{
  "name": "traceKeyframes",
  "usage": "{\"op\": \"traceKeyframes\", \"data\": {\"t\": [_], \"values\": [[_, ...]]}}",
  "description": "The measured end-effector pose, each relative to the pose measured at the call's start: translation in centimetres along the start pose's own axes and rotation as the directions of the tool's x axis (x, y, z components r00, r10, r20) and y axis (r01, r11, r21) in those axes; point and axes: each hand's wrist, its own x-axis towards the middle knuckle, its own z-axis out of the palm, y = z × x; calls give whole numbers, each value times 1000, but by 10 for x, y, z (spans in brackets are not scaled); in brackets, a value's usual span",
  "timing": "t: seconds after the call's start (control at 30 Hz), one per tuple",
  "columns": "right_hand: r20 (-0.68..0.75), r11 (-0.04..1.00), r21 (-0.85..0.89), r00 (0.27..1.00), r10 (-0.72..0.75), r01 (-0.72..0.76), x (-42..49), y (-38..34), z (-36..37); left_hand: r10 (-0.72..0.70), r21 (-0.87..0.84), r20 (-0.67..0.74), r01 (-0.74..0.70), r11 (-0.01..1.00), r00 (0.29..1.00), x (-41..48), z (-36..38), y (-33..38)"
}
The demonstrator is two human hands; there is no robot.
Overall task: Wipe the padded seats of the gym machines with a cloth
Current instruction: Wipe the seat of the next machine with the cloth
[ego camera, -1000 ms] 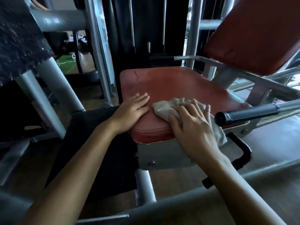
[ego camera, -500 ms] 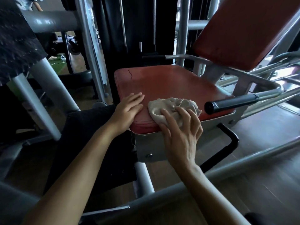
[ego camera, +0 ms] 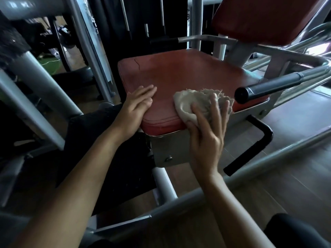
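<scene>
While the right hand [ego camera: 206, 138] lies over a bunched, pale cloth [ego camera: 195, 101] at the front edge of the red padded seat [ego camera: 188, 74], its fingers [ego camera: 214, 104] are spread and nearly straight across the fabric, pressing it down onto the pad, with the thumb against the cloth's near left side. Part of the cloth hangs over the seat's front lip, and its frayed far edge shows beyond the fingertips. Across the pad, the left hand [ego camera: 136, 108] rests flat on the seat's front left corner, its fingers [ego camera: 146, 92] straight and pressed together, pointing toward the back of the seat; it is apart from the cloth, with bare red padding between them. A thin crack [ego camera: 137, 63] marks the pad near its far left corner. Behind the seat a red backrest [ego camera: 259, 20] rises at a tilt on the grey frame. Just right of the cloth, a bar with a black grip [ego camera: 272, 85] reaches toward the camera above the seat's right edge, and a bent black lever [ego camera: 250, 147] sits lower, beside the metal seat mount [ego camera: 170, 149]. Grey tubes [ego camera: 179, 201] cross low in front over a wooden floor [ego camera: 295, 176].
</scene>
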Motion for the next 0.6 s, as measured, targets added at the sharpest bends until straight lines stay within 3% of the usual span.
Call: {"op": "traceKeyframes", "data": {"t": [0.07,0.23,0.4,0.5,0.6], "values": [[-3,999,32,1000,19,-19,-14,-24,12,-6,-20,-10,6,1000,1000,0,0,0],[36,994,-23,994,-104,105,-23,-42,20,9,-20,5,-9,1000,1000,-2,-4,-2],[-97,999,-2,995,35,-35,3,18,-1,-23,-44,-14,22,999,1000,-2,-2,0],[-112,995,55,989,94,-88,-3,9,4,-11,-30,-29,10,999,1000,0,2,-3],[-20,996,36,997,-79,79,-26,-28,16,14,-39,-34,-15,999,999,0,1,-6]]}}
